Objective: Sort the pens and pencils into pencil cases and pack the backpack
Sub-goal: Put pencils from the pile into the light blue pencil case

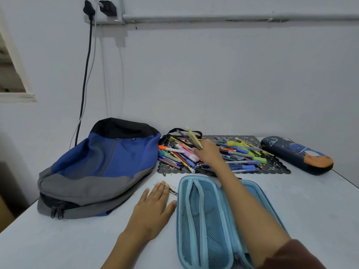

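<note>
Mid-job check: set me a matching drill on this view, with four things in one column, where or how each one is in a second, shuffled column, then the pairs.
Things:
1. backpack
2. light blue pencil case
3. dark pencil case
4. right hand

States:
A. grips a few pencils over the pile of pens
B. lies on the left side of the table
C. lies open, nearest the person
D. lies to the right of the lace mat

Pairs: 1-B, 2-C, 3-D, 4-A
</note>
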A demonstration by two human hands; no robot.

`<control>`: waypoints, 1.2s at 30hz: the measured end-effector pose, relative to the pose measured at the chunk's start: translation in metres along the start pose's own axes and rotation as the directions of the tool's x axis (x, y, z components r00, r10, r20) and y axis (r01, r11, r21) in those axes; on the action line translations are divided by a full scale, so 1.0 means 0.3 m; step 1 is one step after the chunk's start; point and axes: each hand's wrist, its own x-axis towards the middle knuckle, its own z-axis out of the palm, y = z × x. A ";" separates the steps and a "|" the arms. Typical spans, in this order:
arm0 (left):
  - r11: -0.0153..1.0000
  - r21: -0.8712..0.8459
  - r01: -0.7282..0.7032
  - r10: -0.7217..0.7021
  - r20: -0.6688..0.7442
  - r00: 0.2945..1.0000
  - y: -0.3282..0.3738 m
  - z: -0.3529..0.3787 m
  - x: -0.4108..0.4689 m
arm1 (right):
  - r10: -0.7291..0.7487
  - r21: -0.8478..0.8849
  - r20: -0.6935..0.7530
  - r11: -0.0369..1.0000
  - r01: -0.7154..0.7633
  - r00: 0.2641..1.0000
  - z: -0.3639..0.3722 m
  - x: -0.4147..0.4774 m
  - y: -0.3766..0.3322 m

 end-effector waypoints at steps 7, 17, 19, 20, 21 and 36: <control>1.000 0.003 -0.004 0.004 0.002 1.000 0.000 -0.001 -0.001 | -0.035 -0.174 0.059 0.984 0.045 0.998 0.125 -0.021 -0.075; 1.000 0.000 -0.003 0.003 0.005 1.000 0.000 -0.001 0.000 | -0.081 -0.440 0.119 0.889 0.126 0.990 0.140 -0.034 -0.085; 1.000 -0.003 -0.005 0.005 0.005 1.000 0.001 -0.001 -0.002 | -0.077 -0.432 0.168 0.890 0.144 0.983 0.128 -0.033 -0.090; 1.000 -0.006 -0.005 0.005 0.004 1.000 0.001 -0.002 -0.002 | -0.075 -0.413 0.189 0.898 0.148 0.979 0.120 -0.031 -0.091; 1.000 -0.008 -0.005 0.005 0.004 1.000 0.001 -0.003 -0.002 | -0.067 -0.381 0.208 0.913 0.144 0.976 0.112 -0.028 -0.090; 1.000 0.001 -0.011 0.011 -0.004 1.000 -0.005 0.007 0.002 | 0.037 -0.191 0.047 0.981 -0.028 0.998 0.039 0.039 -0.064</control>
